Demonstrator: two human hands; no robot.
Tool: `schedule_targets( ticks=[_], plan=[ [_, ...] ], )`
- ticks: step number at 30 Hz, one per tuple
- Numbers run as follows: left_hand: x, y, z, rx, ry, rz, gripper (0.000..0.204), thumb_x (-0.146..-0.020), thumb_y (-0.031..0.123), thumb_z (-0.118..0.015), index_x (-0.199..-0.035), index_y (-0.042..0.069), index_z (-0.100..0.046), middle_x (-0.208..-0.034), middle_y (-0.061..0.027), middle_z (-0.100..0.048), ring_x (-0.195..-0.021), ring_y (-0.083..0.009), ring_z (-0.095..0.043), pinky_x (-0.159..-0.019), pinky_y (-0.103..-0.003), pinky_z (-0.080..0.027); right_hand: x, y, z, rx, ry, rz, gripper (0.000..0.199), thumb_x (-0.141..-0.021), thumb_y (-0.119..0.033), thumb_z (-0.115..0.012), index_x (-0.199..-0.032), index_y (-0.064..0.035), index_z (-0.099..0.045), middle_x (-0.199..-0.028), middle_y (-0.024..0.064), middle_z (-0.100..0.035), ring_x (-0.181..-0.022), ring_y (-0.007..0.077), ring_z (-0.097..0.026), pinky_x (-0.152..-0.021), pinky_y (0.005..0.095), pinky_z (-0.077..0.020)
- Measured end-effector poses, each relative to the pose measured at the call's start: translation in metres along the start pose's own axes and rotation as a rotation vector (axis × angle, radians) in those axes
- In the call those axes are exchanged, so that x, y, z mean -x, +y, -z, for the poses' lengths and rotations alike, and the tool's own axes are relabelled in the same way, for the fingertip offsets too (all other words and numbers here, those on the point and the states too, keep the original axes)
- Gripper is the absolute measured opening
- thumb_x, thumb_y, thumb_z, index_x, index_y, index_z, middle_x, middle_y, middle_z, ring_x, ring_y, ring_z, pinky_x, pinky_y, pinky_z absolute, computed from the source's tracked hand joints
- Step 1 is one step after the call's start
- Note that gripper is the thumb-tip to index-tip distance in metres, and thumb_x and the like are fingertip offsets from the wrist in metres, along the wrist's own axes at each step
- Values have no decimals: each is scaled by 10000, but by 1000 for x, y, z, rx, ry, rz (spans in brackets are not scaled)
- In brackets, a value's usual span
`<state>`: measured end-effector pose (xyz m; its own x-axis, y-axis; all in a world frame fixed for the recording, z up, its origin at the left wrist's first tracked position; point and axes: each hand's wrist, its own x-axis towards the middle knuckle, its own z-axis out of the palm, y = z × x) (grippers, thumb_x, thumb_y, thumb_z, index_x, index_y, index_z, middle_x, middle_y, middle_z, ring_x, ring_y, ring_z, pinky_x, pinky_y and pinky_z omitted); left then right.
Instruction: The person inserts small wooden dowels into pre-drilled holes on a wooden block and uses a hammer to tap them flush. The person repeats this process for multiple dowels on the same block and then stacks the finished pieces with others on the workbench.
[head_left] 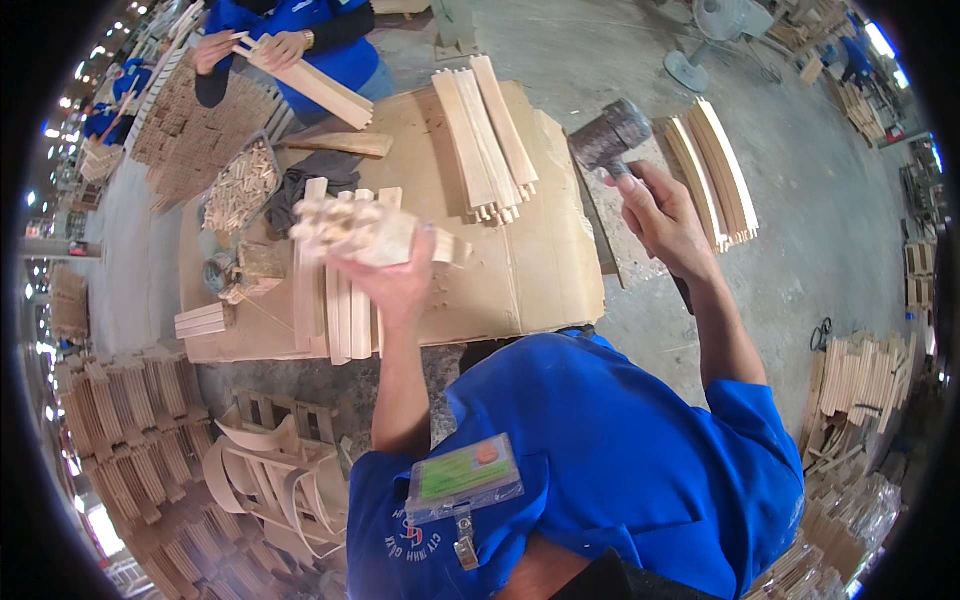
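Note:
My right hand (663,215) is wrapped round the handle of a dark, worn mallet (612,137), raised near the table's right side with its head up and to the left. My left hand (396,283) grips a bundle of pale wooden slats (345,228) from below; small pegs seem to stick out of the ends facing left, though motion blurs them. Under that bundle, more slats (347,325) lie side by side on the cardboard-covered table (555,270). Farther off, a row of curved slats (478,140) with pegged near ends rests on the cardboard.
Left on the table are a bin of small wooden pegs (243,185), a dark cloth (318,178) and a tape roll (218,272). Across from me a co-worker (330,50) holds slats. Curved slats (722,165) lie at right; a fan (690,70) stands beyond.

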<state>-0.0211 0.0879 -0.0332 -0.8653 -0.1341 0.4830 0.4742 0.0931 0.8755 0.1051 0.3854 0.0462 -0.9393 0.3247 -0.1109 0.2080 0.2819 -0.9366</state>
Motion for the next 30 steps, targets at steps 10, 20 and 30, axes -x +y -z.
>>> schedule_targets(
  ticks=[10, 20, 30],
  plan=[
    [-1, 1, -13, -124, -274, 32, 984, -755, 43, -881, -1472, 58, -208, -1352, -160, -483, -1221, -236, -555, -998, -393, -525, -18, -80, 8, 323, -210, 494, 300, -1097, -223, -610, -1277, 16, -606, -767, 32, -553, -692, 98, -483, -602, 327, -413],
    [-2, 9, -9, -85, -254, 23, 939, -739, 132, -925, -1389, 21, -257, -1286, -167, -536, -1152, -255, -608, -956, -414, -543, -69, -198, -66, -136, -183, 993, 288, -1085, -207, -606, -1323, -45, -624, -854, 90, -654, -698, 173, -622, -636, 313, -501],
    [0, 12, -4, -123, -204, -1, 974, -693, 166, -930, -1428, -12, -317, -1297, -158, -542, -1201, -275, -607, -1030, -436, -499, -76, -225, -77, 62, -303, 789, 306, -1069, -332, -617, -1180, -48, -642, -811, 218, -681, -725, 380, -666, -682, 473, -522]
  ],
)
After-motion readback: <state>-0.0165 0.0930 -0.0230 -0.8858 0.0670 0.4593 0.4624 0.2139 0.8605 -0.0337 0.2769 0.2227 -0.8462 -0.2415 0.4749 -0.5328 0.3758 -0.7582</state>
